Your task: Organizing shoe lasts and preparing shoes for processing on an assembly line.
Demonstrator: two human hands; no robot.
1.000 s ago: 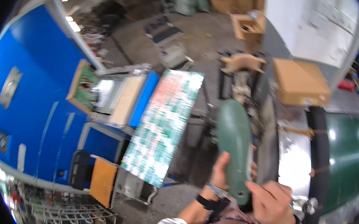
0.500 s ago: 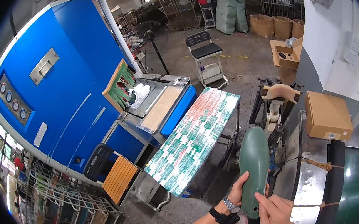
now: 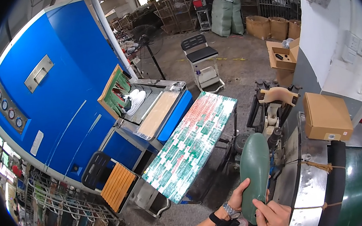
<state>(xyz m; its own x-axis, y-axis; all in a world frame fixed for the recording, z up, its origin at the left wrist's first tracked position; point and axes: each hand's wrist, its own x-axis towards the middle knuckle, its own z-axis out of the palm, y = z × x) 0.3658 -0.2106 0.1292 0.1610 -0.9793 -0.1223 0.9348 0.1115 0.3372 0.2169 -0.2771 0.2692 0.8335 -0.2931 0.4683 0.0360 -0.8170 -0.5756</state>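
A smooth green shoe last (image 3: 255, 160) stands tilted in front of me at the lower right, its rounded toe pointing up and away. My left hand (image 3: 239, 197) is closed around its side, the thumb along the left edge and fingertips showing at the right edge. A watch (image 3: 231, 210) and a black strap (image 3: 221, 220) circle that wrist. With bent fingers, my right hand (image 3: 275, 217) is closed at the last's lower end, the index fingertip against its surface. The right thumb is mostly hidden.
A table with a green, white and red patchy top (image 3: 189, 145) stands ahead. White shoes (image 3: 135, 101) rest at the blue machine (image 3: 70, 67). A wooden-slat chair (image 3: 114, 186) is left, a black-seated chair (image 3: 201, 54) farther off. Right are a clamp-like machine (image 3: 273, 107) and a cardboard box (image 3: 327, 115).
The view has shifted slightly, so the surroundings sit a little farther left. The last and both hands appear slightly lower. My grip on the last looks much the same.
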